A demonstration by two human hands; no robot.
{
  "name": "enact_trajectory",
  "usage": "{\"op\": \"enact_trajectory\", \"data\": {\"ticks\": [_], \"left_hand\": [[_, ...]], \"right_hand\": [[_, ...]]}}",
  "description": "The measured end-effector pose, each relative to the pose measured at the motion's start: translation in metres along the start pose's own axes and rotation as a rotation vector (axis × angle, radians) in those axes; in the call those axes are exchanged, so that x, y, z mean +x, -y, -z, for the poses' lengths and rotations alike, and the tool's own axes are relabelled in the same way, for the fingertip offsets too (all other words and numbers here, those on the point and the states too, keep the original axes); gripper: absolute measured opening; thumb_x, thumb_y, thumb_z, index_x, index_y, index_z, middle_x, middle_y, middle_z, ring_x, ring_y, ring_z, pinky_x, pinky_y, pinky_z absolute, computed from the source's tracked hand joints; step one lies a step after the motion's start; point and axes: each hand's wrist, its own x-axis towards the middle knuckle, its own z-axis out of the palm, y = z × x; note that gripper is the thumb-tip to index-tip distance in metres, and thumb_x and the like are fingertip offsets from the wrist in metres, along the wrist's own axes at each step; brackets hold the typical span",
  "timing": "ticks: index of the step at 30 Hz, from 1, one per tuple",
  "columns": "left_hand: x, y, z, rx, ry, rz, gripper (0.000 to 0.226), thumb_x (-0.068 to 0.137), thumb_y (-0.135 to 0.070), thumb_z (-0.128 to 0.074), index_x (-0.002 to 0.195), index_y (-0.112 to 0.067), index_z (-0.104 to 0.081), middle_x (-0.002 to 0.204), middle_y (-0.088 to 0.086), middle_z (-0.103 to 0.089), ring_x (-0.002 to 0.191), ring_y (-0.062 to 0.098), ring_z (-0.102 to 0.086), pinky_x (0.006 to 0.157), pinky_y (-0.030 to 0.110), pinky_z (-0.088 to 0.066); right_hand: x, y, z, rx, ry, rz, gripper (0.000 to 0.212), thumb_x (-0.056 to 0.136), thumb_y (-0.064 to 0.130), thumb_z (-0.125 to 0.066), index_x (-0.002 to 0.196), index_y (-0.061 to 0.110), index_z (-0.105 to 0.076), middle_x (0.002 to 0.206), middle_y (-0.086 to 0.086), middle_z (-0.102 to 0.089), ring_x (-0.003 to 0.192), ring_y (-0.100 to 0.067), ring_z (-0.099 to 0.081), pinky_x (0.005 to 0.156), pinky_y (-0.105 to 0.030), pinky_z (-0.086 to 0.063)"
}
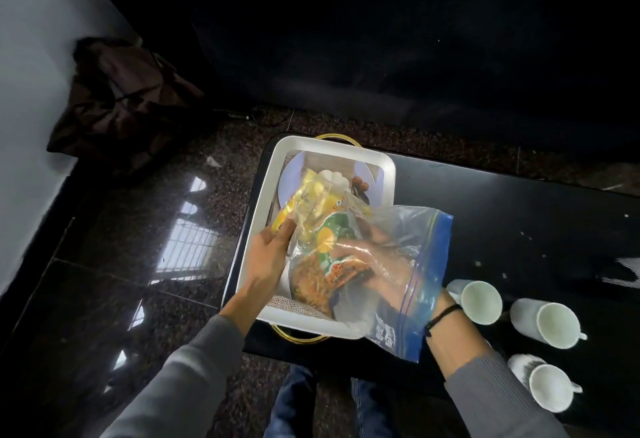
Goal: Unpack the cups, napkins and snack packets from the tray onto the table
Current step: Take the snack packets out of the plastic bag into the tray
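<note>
— Plastic bag (415, 247), clear with a blue zip edge: what is the finger state on it?
— Left fingers (285, 228) are pressed together and curled, pinching the lower end of the yellow packet (311, 200). Right fingers (356, 254) show through the film, curled on the green and orange packet (332, 257). Whether the thumb closes on it, I cannot tell.
— Hand positions?
— The left hand (268, 250) is at the left end of the bag. The right hand (367, 264) is covered by the film up to the wrist, where the zip edge crosses just beside a black wristband (443, 314).
— Location of the packets?
— Both are in the bag, held above the white tray (332, 141). The tray sits at the left end of the black table (502, 202).
— Cups?
— Three white cups stand on the table, right of the tray: one (479, 302) just beside the right wrist, one (550, 323) further right, one (547, 387) nearest the person.
</note>
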Motion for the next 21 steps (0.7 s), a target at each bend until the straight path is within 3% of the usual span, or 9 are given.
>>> {"op": "enact_trajectory", "data": {"ticks": [2,5,7,9,11,13,15,18,21], "left_hand": [[0.001,0.0,0.007,-0.012,0.005,-0.026,0.027,0.092,-0.051,-0.065,0.087,-0.029,-0.08,0.086,-0.004,-0.081,0.078,0.013,-0.078,0.067,0.027,-0.061],[-0.003,-0.01,0.017,-0.092,0.013,-0.031,0.022,0.099,-0.037,-0.061,0.1,-0.021,-0.076,0.089,0.0,-0.081,0.08,0.015,-0.078,0.063,0.025,-0.061],[-0.003,-0.014,0.022,-0.116,-0.014,-0.018,0.024,0.102,-0.033,-0.058,0.101,-0.012,-0.072,0.09,0.003,-0.079,0.078,0.014,-0.077,0.063,0.026,-0.061],[-0.003,-0.017,0.027,-0.133,-0.063,-0.004,0.02,0.102,-0.03,-0.058,0.095,-0.012,-0.067,0.084,-0.002,-0.075,0.07,0.005,-0.074,0.057,0.019,-0.057],[-0.004,-0.017,0.032,-0.157,-0.084,0.0,0.018,0.102,-0.028,-0.059,0.091,-0.016,-0.066,0.074,-0.007,-0.076,0.062,0.001,-0.072,0.051,0.016,-0.055],[-0.006,-0.017,0.037,-0.186,-0.078,0.018,0.018,0.102,-0.028,-0.059,0.091,-0.017,-0.068,0.069,-0.008,-0.077,0.06,0.003,-0.073,0.048,0.018,-0.055],[-0.007,-0.015,0.041,-0.198,-0.082,0.034,0.019,0.1,-0.03,-0.061,0.09,-0.015,-0.069,0.068,-0.007,-0.078,0.059,0.007,-0.074,0.047,0.021,-0.056],[-0.008,-0.01,0.046,-0.189,-0.119,0.047,0.021,0.099,-0.031,-0.064,0.087,-0.014,-0.068,0.068,-0.003,-0.077,0.056,0.007,-0.073,0.046,0.021,-0.055],[-0.011,-0.006,0.048,-0.168,-0.139,0.079,0.022,0.097,-0.032,-0.065,0.088,-0.013,-0.067,0.079,0.002,-0.073,0.063,0.013,-0.071,0.05,0.025,-0.056]], "right_hand": [[-0.013,0.007,0.001,-0.022,-0.021,-0.035,0.037,0.095,-0.006,-0.062,0.129,0.002,-0.051,0.087,-0.006,-0.064,0.062,-0.017,-0.068,0.052,-0.028,-0.058],[-0.037,0.016,0.011,-0.02,-0.007,-0.067,0.044,0.097,-0.006,-0.056,0.14,0.002,-0.052,0.088,-0.016,-0.07,0.065,-0.025,-0.065,0.056,-0.036,-0.056],[-0.05,0.022,0.021,0.033,-0.017,-0.066,0.04,0.102,-0.001,-0.052,0.141,0.005,-0.056,0.102,-0.027,-0.073,0.065,-0.026,-0.067,0.06,-0.036,-0.057],[-0.059,0.028,0.03,0.041,-0.115,-0.035,0.036,0.097,0.004,-0.063,0.132,0.01,-0.066,0.098,-0.019,-0.077,0.071,-0.02,-0.072,0.069,-0.04,-0.06],[-0.064,0.032,0.04,-0.008,-0.199,0.023,0.031,0.087,0.013,-0.077,0.117,0.015,-0.074,0.103,-0.014,-0.078,0.09,-0.024,-0.072,0.081,-0.044,-0.061],[-0.071,0.033,0.048,0.003,-0.299,0.082,0.022,0.084,0.023,-0.079,0.105,0.018,-0.076,0.1,-0.007,-0.079,0.088,-0.019,-0.071,0.073,-0.035,-0.059],[-0.075,0.032,0.057,0.012,-0.427,0.129,0.016,0.08,0.028,-0.076,0.093,0.021,-0.075,0.083,-0.002,-0.078,0.07,-0.01,-0.068,0.056,-0.025,-0.05],[-0.079,0.034,0.059,0.091,-0.594,0.202,0.015,0.072,0.034,-0.071,0.078,0.02,-0.071,0.068,-0.001,-0.071,0.052,-0.01,-0.057,0.041,-0.022,-0.037],[-0.081,0.032,0.066,0.224,-0.722,0.229,0.02,0.07,0.036,-0.069,0.078,0.018,-0.068,0.067,0.0,-0.065,0.051,-0.011,-0.05,0.036,-0.018,-0.037]]}}
